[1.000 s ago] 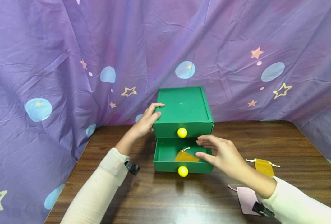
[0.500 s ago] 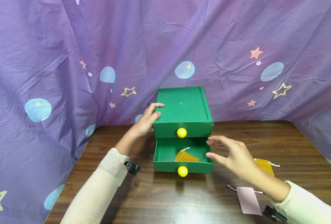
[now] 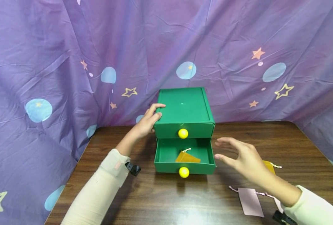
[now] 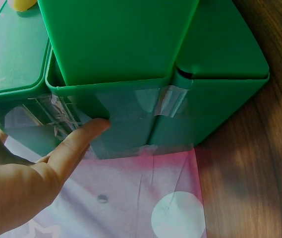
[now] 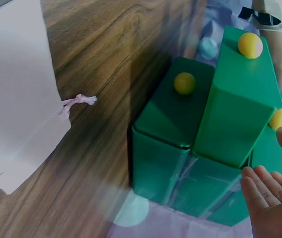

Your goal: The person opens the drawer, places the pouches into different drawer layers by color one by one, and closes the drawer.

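Note:
A small green drawer cabinet (image 3: 181,104) with yellow knobs stands on the table. Its middle drawer (image 3: 160,167) is pulled out, with a mustard drawstring pouch (image 3: 186,157) lying inside. My left hand (image 3: 147,122) holds the cabinet's upper left edge, fingers bent over the top. In the left wrist view, one finger (image 4: 84,141) lies against the taped side wall. My right hand (image 3: 246,159) is in the air just right of the drawer, thumb and fingers spread apart with nothing between them. In the right wrist view, its fingertips (image 5: 259,181) overlap the cabinet's side.
On the table's right lie a pink drawstring pouch (image 3: 250,201), another pink pouch (image 3: 278,204) partly under the right forearm, and a mustard pouch (image 3: 269,167) partly behind the hand. A purple star-patterned cloth (image 3: 225,47) hangs close behind the cabinet.
My right hand has moved right, out from over the drawer, uncovering its right wall. A second pink pouch has come into sight under that forearm. The left hand and cabinet have stayed put.

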The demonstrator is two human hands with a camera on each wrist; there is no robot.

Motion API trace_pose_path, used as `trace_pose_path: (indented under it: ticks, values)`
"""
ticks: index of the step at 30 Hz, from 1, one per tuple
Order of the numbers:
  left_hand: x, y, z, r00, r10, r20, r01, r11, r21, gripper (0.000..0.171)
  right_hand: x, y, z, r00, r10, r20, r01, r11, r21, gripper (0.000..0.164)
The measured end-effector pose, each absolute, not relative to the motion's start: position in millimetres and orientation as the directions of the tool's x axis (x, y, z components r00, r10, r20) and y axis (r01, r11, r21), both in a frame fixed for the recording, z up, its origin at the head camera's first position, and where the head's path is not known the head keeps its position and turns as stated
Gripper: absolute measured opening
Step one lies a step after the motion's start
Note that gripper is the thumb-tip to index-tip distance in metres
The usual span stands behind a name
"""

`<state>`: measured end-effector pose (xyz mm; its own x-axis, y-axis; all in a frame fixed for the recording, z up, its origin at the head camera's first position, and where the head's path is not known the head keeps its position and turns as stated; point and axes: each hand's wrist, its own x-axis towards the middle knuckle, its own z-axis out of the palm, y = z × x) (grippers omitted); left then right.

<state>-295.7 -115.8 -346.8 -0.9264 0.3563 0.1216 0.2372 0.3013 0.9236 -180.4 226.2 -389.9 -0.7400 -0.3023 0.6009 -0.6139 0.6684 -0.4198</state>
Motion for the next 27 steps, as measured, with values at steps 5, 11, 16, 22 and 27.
trace_pose_path:
  ticks: [5,11,16,22,27]
  values:
    - [-296,-116,-347,-0.926,0.355,0.128,0.248,0.315,0.916,0.047,-180,232,-391,-0.734,-0.301,0.609,-0.615,0.674,-0.409,0.052]
    - [-296,-116,-347,-0.925,0.357,0.129,0.25,0.318,0.914,0.047,-180,236,-392,-0.741,-0.298,0.602,-0.614,0.663,-0.428,0.052]
    - [-296,-116,-348,-0.925,0.358,0.129,0.254,0.327,0.91,0.047,-180,240,-394,-0.744,-0.293,0.601,-0.611,0.662,-0.434,0.052]
    - [-296,-116,-348,-0.923,0.357,0.141,0.267,0.332,0.905,0.046,-180,246,-395,-0.745,-0.277,0.607,-0.604,0.666,-0.438,0.053]
    - [-295,-116,-347,-0.925,0.353,0.139,0.262,0.328,0.908,0.046,-179,252,-396,-0.749,-0.263,0.608,-0.582,0.699,-0.416,0.053]
